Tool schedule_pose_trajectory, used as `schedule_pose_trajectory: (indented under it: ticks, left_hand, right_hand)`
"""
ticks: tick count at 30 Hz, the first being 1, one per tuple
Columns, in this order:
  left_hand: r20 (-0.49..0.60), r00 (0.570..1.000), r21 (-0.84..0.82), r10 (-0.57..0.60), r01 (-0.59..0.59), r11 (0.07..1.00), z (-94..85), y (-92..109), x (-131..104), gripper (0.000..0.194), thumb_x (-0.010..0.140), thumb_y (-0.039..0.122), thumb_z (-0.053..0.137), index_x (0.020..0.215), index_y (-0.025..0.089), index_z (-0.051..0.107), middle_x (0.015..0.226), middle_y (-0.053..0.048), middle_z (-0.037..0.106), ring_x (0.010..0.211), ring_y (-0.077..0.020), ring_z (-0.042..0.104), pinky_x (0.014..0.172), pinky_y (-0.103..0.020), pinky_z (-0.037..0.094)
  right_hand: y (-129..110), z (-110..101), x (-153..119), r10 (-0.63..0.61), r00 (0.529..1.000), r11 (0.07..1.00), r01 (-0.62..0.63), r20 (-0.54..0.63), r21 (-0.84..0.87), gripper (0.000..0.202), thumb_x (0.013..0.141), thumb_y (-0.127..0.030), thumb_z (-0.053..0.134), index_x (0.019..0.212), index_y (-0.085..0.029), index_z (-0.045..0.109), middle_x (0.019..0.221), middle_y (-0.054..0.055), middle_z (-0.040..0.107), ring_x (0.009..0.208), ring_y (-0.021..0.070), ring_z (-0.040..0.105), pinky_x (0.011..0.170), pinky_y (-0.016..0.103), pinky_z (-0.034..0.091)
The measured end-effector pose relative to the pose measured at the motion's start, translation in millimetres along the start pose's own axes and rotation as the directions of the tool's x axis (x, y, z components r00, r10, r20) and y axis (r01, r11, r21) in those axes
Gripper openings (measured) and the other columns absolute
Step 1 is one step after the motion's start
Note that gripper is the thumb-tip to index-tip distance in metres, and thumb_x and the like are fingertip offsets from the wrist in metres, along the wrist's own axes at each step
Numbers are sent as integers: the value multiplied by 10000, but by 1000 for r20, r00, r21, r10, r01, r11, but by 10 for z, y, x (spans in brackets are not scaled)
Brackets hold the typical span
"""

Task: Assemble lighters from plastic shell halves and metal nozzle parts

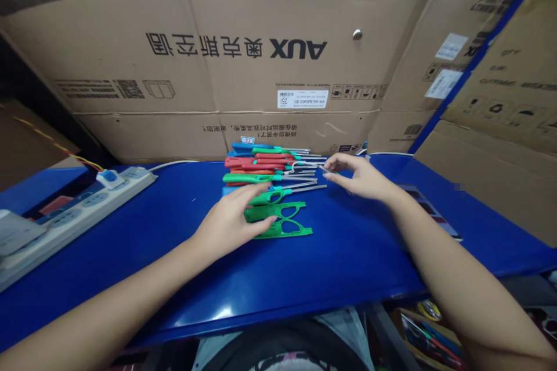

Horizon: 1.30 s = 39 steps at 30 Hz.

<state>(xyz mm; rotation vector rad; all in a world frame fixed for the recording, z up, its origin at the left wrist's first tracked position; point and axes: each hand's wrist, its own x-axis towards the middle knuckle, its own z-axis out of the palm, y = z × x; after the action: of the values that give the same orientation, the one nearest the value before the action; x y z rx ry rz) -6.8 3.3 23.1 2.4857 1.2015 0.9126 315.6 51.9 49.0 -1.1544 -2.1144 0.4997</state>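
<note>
A row of long-necked lighters [272,163] in red, green and blue lies on the blue table, their metal rods pointing right. Closest to me are two green plastic handle shells [300,231] with oval openings and no rods. My left hand [232,214] rests over the left ends of these shells, thumb and fingers apart, hiding part of them. By the rod tips, my right hand [361,177] pinches a small, thin, greyish piece [324,168] between thumb and fingers. Its kind is too small to make out.
A white power strip [82,208] with plugs runs along the left side. Large cardboard boxes [243,87] stand behind and at the right. A flat printed piece [430,208] lies beyond my right forearm. Below the table edge is an open box of coloured items [429,339].
</note>
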Motion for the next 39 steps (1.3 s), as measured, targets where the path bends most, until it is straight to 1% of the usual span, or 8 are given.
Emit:
schedule_pose_trajectory:
  ticks: [5,10,16,21,25,30,35,39]
  left_hand:
    - [-37,994,-260,-107,94,961,119,10,-8,768,845,383,714,1513,226,369,1147,-79,711,1025,-219,704,865,-357,611]
    - [6,981,-378,-194,182,908,144,63,-29,472,879,374,680,1314,205,606,795,-4,703,697,-148,684,614,-235,578]
    - [69,943,-525,-325,311,792,141,77,2,348,853,463,698,1007,153,733,730,-26,703,660,-152,674,607,-249,593]
    - [224,916,-474,-333,401,783,152,16,15,389,824,486,717,1002,143,759,847,-64,764,682,-168,696,619,-272,602]
    - [202,957,-347,-208,269,899,109,4,16,331,886,451,664,1025,171,773,926,-71,777,755,-188,715,677,-297,596]
    - [191,981,-136,38,-12,991,40,19,28,230,937,334,613,1008,201,787,906,-57,742,785,-175,690,724,-292,566]
    - [248,965,-72,91,-76,995,59,14,7,191,916,217,627,1010,197,792,909,-58,706,791,-162,681,745,-284,560]
    - [241,964,-37,109,-103,994,82,20,-11,189,917,187,620,994,183,792,915,-66,707,806,-171,684,758,-297,564]
  right_hand:
    - [-210,189,-32,-69,976,995,54,206,80,252,891,-410,617,960,-167,633,914,56,679,803,160,609,762,300,497]
    - [-211,234,-44,-38,905,997,7,424,74,275,934,-387,565,1030,-141,642,838,43,677,742,141,589,718,283,475]
    - [-187,211,-59,-14,717,966,-170,697,194,372,962,-461,526,1080,-125,634,852,33,621,667,103,540,619,242,446]
    - [-227,158,-59,-16,720,965,-170,694,198,379,912,-476,617,1096,-146,648,816,3,590,657,87,488,605,226,408]
    - [-266,122,-74,102,710,932,-313,697,183,321,872,-440,672,1021,-163,609,739,-31,575,602,89,528,559,222,433]
    - [-257,138,-69,60,699,974,-197,712,112,282,857,-415,687,926,-142,697,853,43,718,760,138,643,695,259,496]
    - [-249,204,-68,2,718,996,-68,697,66,261,866,-380,679,924,-134,743,936,67,735,831,150,660,742,257,498]
    - [-269,237,-82,40,729,995,-93,683,41,219,853,-313,685,963,-130,734,885,55,749,781,138,670,700,237,497]
